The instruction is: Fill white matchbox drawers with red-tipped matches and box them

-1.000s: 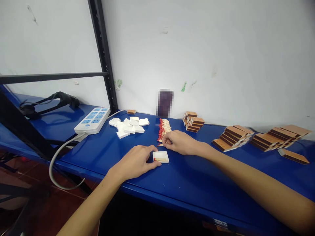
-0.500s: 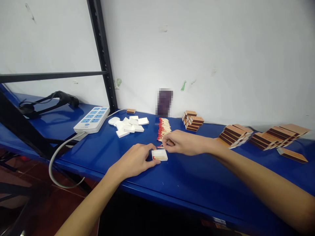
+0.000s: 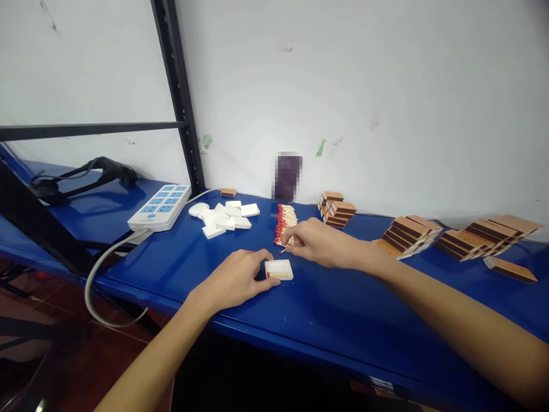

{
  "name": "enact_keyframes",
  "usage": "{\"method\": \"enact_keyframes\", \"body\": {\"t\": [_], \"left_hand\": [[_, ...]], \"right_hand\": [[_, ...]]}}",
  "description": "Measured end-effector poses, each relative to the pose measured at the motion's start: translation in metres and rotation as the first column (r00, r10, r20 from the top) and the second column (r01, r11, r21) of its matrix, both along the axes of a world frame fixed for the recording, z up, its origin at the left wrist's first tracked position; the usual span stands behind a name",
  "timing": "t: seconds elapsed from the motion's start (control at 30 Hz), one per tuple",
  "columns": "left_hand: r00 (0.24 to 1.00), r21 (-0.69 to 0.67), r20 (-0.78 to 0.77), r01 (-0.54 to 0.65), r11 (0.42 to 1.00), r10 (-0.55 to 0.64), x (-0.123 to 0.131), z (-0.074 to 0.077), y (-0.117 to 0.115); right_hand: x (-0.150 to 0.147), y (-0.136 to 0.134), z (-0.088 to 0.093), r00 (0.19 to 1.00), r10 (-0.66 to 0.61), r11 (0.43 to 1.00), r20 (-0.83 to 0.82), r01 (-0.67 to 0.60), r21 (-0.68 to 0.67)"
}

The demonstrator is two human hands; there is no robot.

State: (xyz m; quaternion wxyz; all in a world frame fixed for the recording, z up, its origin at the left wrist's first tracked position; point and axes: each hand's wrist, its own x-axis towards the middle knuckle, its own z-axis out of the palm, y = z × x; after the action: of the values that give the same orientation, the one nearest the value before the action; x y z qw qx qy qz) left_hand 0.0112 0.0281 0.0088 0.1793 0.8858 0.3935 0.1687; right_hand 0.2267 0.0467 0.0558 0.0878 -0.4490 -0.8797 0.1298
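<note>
My left hand [image 3: 238,279] holds a small white matchbox tray [image 3: 281,265] by its left end, thumb at the near side and forefinger at the far corner. A few red-headed matches lie along the near side inside this tray. Just beyond it, my right hand [image 3: 311,243] is closed in a pinch on a match [image 3: 282,250], whose red head points left out of the fingertips. A row of matches [image 3: 286,218], red heads to the left, stretches away behind those fingertips. The fingers partly cover its near end.
Several white trays [image 3: 231,222] lie heaped at the left, near a power strip [image 3: 160,207]. Stacks of brown matchbox sleeves [image 3: 337,209] stand along the wall, with more sleeves [image 3: 407,236] to the right. A black metal post [image 3: 178,86] rises at the left.
My right hand has shifted slightly away from the tray toward the match row, and a match now shows in its pinch. The left hand and tray have stayed in place.
</note>
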Motion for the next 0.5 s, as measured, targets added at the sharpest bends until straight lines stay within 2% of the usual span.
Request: {"method": "enact_keyframes", "body": {"t": [0.07,0.2,0.37,0.5], "left_hand": [[1.000,-0.008,-0.002,-0.006,1.000,0.006,0.000,0.000,0.000],[1.000,-0.011,-0.004,-0.007,1.000,0.007,0.000,0.001,0.000],[1.000,-0.003,0.002,0.003,1.000,-0.003,0.000,0.000,0.000],[1.000,0.002,-0.001,0.005,1.000,-0.005,0.000,0.000,0.000]], "right_hand": [[0.004,0.006,-0.003,0.998,-0.048,0.998,0.047,0.047,0.040],[0.008,0.016,-0.014,0.990,-0.046,0.998,0.130,0.040,0.046],[0.010,0.024,-0.026,0.987,-0.099,0.994,0.123,0.093,0.051],[0.010,0.026,-0.027,0.990,-0.086,0.996,0.113,0.082,0.042]]}}
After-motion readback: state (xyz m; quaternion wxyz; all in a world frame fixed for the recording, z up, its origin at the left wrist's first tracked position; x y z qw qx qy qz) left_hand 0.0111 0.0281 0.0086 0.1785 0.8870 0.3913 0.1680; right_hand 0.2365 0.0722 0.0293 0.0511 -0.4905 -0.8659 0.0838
